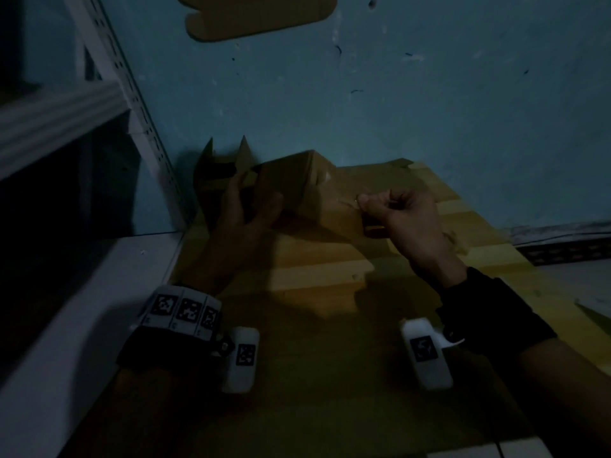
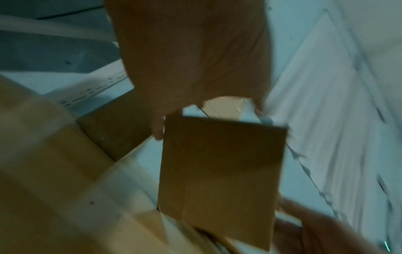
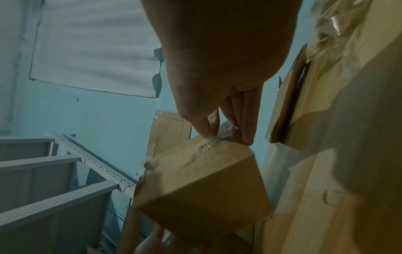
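Box, seemingly light and stiff yet dentable, is held tilted above the table's far left corner, its end gripped by the left hand while the right hand pinches thin, clingy tape at its seam.

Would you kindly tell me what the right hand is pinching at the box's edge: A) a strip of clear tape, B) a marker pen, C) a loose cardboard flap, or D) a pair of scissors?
A: in the right wrist view the right hand pinches shiny clear tape at the edge of the box, which the left hand holds.
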Tool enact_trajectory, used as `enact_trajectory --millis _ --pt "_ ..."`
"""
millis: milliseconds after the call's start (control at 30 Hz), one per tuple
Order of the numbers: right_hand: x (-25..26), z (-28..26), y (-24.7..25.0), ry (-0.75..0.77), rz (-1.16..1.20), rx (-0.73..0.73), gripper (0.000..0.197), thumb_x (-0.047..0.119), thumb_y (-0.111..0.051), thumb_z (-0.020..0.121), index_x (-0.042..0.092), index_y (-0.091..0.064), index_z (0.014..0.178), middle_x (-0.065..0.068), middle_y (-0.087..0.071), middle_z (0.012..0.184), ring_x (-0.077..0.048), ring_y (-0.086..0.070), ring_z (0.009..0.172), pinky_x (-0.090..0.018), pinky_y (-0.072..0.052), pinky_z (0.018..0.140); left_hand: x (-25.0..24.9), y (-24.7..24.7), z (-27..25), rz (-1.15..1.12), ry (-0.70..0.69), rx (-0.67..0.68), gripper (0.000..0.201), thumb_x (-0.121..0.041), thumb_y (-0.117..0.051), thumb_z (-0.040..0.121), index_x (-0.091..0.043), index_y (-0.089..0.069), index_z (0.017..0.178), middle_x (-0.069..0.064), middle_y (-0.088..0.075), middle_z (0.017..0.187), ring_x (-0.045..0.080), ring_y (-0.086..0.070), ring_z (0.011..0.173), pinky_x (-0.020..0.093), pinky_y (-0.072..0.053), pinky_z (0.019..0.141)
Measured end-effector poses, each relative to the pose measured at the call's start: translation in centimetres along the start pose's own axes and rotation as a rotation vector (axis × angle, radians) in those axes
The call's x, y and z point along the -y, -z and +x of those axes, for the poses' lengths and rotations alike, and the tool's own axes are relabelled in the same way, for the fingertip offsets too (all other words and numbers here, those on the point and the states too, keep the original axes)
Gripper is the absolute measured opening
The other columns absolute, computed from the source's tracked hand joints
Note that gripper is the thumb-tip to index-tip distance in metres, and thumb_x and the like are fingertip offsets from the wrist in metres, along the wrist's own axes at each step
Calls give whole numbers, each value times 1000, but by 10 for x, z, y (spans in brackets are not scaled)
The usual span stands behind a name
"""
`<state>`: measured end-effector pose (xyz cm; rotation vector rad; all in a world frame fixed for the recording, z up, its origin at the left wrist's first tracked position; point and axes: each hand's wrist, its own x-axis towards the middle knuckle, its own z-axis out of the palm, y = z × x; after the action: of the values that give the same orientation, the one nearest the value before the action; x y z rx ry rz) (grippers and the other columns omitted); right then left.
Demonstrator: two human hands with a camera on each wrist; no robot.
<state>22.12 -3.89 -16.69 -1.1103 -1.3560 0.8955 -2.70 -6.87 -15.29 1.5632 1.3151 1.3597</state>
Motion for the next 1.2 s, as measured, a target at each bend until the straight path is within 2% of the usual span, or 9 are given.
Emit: enact_trajectory --millis 167,300,433,500,633,733,933,1100,1200 --pt "1 0 1 7 -64 11 22 23 -75 91 1 -74 89 -8 -76 82 -16 -74 76 -25 -54 57 10 -5 3 391 -170 149 146 -74 -83 33 -52 1 151 -15 4 160 29 -6 150 66 -26 113" --pt "5 -1 7 16 -64 68 17 21 -77 88 4 -75 85 -6 -77 80 -11 -71 74 -22 -54 58 11 1 9 406 -219 98 137 -49 -92 46 -31 -13 157 -4 -9 153 18 -17 143 45 -24 119" --pt "11 -1 10 7 -32 123 16 18 -81 83 7 -73 91 -8 -78 87 -14 -73 79 -24 -56 61 10 12 9 370 -295 28 105 -56 -80 44 -54 -33 138 6 -22 141 28 -31 134 28 -27 115" --pt "14 -1 12 -6 28 147 23 14 -81 81 4 -71 99 -5 -78 86 -10 -73 77 -22 -56 59 14 16 10 372 -307 41 92 -55 -76 45 -42 -41 129 2 -22 139 21 -32 131 11 -27 109" --pt "16 0 20 -26 107 233 24 21 -77 75 8 -71 95 0 -77 83 -10 -73 78 -22 -59 64 20 20 14 430 -322 79 80 -42 -81 58 -16 -50 127 12 -48 132 32 -48 122 46 -40 107" --pt "13 1 27 -64 183 254 19 22 -70 80 9 -69 93 -6 -78 89 -17 -75 84 -25 -61 69 23 20 12 359 -306 89 58 -46 -73 69 -42 -50 122 6 -56 124 31 -54 116 58 -41 102" --pt "8 6 35 -86 177 175 17 17 -71 89 0 -70 93 -14 -77 88 -18 -71 73 -25 -57 65 28 26 13 515 -148 18 101 -10 -93 51 -16 -43 139 12 -49 137 27 -48 126 41 -41 106" --pt "6 7 31 -38 155 189 10 5 -73 86 -4 -70 89 -8 -74 72 -12 -67 62 -20 -55 60 29 24 15 504 -138 32 107 -16 -94 46 -21 -41 139 10 -49 137 29 -48 126 49 -43 106" --pt "10 5 25 0 205 258 21 4 -76 77 -5 -68 94 -8 -76 74 -14 -72 67 -21 -57 66 26 20 12 470 -141 31 105 -16 -95 48 -18 -42 138 8 -51 135 24 -49 123 30 -45 101"
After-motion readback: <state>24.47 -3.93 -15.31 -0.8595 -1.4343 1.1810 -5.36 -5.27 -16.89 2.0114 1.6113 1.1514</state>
